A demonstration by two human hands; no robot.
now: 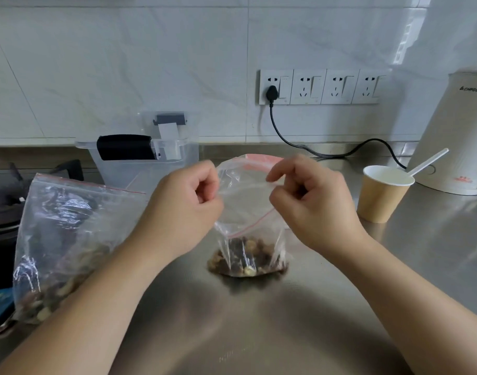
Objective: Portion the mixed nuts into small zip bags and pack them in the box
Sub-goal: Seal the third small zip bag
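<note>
A small clear zip bag [248, 212] with a red seal line stands on the steel counter, a portion of mixed nuts [246, 259] in its bottom. My left hand [184, 201] pinches the bag's upper left edge. On the other side my right hand [310, 196] pinches the upper right edge. Both hold the top up between them. A large zip bag of mixed nuts [61, 244] lies at the left, beside my left forearm. The clear plastic box [148, 155] with a black handle stands behind, against the wall.
A brown paper cup [380, 196] with a white spoon [426, 161] stands at the right, before a white kettle [459, 133] whose black cord [307, 148] runs to the wall sockets. More small zip bags [261, 159] lie behind the held one. A black stove [4, 201] sits at the left.
</note>
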